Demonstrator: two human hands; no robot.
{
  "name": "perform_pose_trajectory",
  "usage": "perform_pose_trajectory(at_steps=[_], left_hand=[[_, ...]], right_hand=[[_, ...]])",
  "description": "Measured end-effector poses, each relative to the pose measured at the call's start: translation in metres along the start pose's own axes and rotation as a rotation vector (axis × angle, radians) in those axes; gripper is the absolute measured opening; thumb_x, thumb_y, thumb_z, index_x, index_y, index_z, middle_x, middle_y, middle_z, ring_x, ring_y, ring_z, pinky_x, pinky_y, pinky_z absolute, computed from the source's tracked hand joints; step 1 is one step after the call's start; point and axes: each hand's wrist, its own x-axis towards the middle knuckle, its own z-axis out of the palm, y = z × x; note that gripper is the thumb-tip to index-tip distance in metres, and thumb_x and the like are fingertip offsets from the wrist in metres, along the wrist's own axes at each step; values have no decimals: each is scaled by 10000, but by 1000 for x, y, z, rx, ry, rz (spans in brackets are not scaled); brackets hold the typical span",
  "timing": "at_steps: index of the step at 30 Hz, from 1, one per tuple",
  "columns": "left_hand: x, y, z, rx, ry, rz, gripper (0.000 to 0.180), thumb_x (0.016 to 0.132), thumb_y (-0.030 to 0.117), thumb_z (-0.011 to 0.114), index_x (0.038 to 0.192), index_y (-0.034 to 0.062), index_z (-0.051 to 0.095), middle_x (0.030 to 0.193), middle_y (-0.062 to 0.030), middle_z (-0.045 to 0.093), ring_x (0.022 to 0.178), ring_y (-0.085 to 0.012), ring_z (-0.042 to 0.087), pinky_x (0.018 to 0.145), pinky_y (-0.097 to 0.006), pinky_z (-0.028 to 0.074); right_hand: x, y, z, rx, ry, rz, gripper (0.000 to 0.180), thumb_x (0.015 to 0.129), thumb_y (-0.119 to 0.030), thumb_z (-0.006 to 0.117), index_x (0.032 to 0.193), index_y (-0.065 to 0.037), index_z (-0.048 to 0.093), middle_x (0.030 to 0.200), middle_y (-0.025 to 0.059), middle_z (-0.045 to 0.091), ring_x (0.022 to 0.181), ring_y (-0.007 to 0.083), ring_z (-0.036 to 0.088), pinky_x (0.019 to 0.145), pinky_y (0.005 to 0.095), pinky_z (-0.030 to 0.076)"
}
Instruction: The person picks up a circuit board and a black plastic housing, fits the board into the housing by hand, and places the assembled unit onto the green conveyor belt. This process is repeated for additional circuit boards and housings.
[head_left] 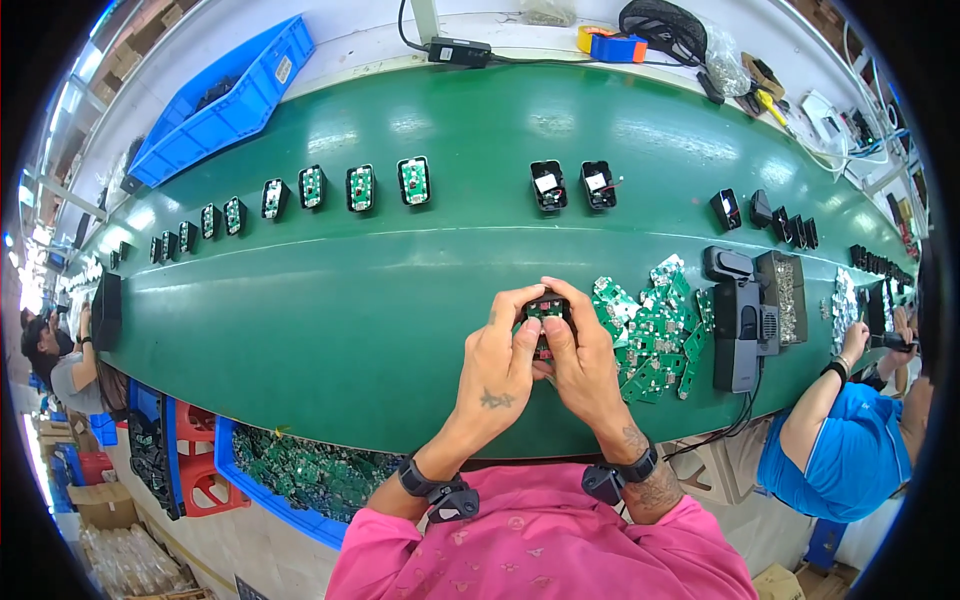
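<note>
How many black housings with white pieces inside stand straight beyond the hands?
2: the left housing and the right housing beside it on the green bench. Neither hidden.

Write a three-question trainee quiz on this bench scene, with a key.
1. True or false: the left hand and right hand hold one black case together.
2. Which is nearest the right hand?
A. the power adapter
B. the loose green boards
C. the co-worker's shirt
3. What colour is the crate at the back left of the table?

Key: 1. True; 2. B; 3. Blue.
</note>
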Motion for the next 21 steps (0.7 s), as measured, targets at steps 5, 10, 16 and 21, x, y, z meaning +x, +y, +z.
perform_pose_trajectory(at_steps=[5, 10, 16, 21], left_hand=[[-9, 6, 4, 3, -28, -65, 279, 1018, 77, 485, 1286, 22, 536, 1125, -191, 673, 826, -227, 729, 612, -306, 592], [-4, -12, 20, 161, 105, 298, 239, 1005, 72, 506, 1229, 37, 579, 1047, -163, 707, 816, -230, 720, 652, -343, 578], [46, -15, 7, 146, 3, 38, 246, 1006, 83, 460, 1232, 40, 547, 938, -163, 688, 708, -241, 714, 603, -345, 566], [160, -29, -34, 215, 96, -76, 242, 1018, 92, 438, 1244, 54, 518, 933, -197, 669, 642, -242, 717, 520, -353, 559]], right_hand=[[-2, 3, -7, 43, -18, -68, 338, 1003, -119, 552, 1334, -49, 541, 954, 114, 643, 797, 197, 623, 718, 319, 516], [-8, 17, -1, 180, 87, -88, 324, 1004, -103, 543, 1324, -50, 551, 920, 100, 638, 764, 186, 618, 697, 311, 514], [12, 5, -19, 96, 60, 247, 348, 982, -132, 585, 1309, -16, 556, 881, 111, 633, 720, 195, 625, 650, 321, 501], [2, -12, -64, -291, 183, -56, 193, 920, -91, 646, 1086, 0, 680, 888, 95, 629, 732, 195, 623, 653, 313, 489]])
